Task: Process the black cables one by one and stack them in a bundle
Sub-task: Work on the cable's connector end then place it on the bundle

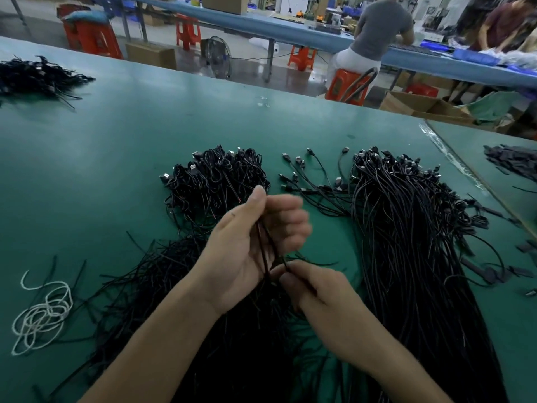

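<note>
Left hand [252, 237], head view: fingers curled round a thin black cable [263, 250], fingertips motion-blurred. Right hand [322, 298] pinches the same cable lower down, just below the left palm. Both are held above the green table mat [116, 141]. A heap of coiled black cables [215, 181] lies just beyond the hands, and a long sheaf of straight black cables [412, 242] lies to the right. Loose black strands [162, 274] lie under the forearms. A white cord tangle [43, 312] sits far left.
</note>
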